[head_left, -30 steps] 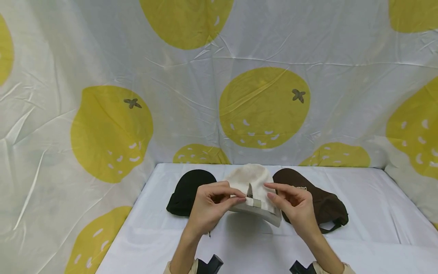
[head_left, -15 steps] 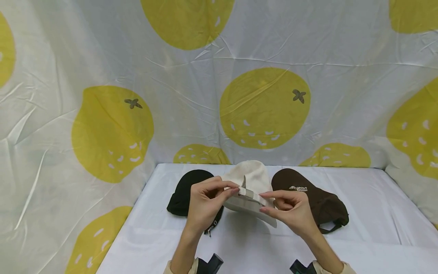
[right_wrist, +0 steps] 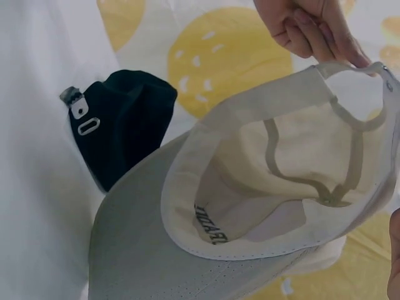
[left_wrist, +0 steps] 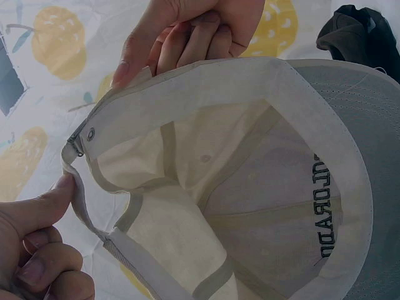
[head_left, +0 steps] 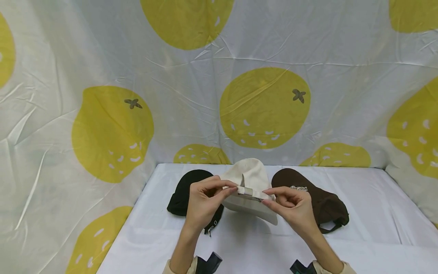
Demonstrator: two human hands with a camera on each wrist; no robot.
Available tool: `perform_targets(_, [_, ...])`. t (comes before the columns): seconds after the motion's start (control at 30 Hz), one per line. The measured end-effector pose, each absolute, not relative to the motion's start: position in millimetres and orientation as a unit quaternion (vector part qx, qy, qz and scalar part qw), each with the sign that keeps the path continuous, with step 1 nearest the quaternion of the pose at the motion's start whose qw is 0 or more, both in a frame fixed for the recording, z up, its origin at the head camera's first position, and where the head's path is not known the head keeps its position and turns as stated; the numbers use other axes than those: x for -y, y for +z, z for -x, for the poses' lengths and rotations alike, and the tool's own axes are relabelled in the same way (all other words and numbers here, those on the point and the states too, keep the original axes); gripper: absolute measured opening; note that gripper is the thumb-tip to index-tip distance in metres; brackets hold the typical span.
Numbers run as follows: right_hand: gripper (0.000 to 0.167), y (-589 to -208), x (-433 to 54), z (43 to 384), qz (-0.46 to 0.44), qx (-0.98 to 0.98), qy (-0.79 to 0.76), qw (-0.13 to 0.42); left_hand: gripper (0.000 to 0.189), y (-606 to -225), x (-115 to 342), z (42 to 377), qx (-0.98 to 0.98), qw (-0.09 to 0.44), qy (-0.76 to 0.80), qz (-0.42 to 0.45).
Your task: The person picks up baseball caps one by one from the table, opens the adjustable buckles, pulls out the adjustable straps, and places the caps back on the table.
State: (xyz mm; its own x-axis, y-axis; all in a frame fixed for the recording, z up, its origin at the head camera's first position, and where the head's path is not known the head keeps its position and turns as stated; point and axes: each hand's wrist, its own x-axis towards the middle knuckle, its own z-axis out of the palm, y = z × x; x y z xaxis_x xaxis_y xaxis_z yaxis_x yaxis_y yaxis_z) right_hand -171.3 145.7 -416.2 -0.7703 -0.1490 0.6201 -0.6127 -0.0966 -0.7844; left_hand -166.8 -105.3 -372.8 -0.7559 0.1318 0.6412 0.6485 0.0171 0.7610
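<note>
A cream baseball cap point(head_left: 249, 171) hangs in the air between both hands, its back strap towards me and its brim low. My left hand point(head_left: 202, 201) pinches the strap point(left_wrist: 77, 203) between thumb and forefinger. On the other side, my right hand point(head_left: 295, 207) pinches the strap side near the cap's back edge. A small metal buckle point(left_wrist: 76, 142) shows on the strap in the left wrist view. Inside the crown, dark lettering point(right_wrist: 209, 226) appears in the right wrist view. The right fingertips' exact contact is partly hidden there.
On the white-covered table point(head_left: 369, 205), a black cap point(head_left: 186, 194) with a strap and metal clasp lies left. To the right is a brown baseball cap point(head_left: 325, 205) with pale lettering. A lemon-print cloth point(head_left: 191, 95) hangs behind.
My right thumb and forefinger, apart a second ago, have closed on the strap side. The cap has shifted slightly up and left, and my left hand has moved a little left.
</note>
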Motion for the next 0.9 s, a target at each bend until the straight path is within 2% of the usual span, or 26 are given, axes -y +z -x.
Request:
perform_targets(0.47, [0.02, -409.1, -144.4, 165.3, -0.252, 0.68, 0.663, 0.184, 0.008, -373.9, 108.9, 168.4, 0.691, 0.174, -0.642, 0.284])
perform_targets(0.7, [0.021, -404.9, -143.9, 162.1, -0.243, 0.681, 0.66, 0.204, 0.01, -372.5, 107.5, 165.4, 0.697, 0.149, -0.641, 0.284])
perform_targets(0.9, [0.026, -402.7, -140.5, 158.4, -0.25, 0.689, 0.642, 0.224, 0.017, -370.6, 98.4, 160.0, 0.704, 0.17, -0.616, 0.311])
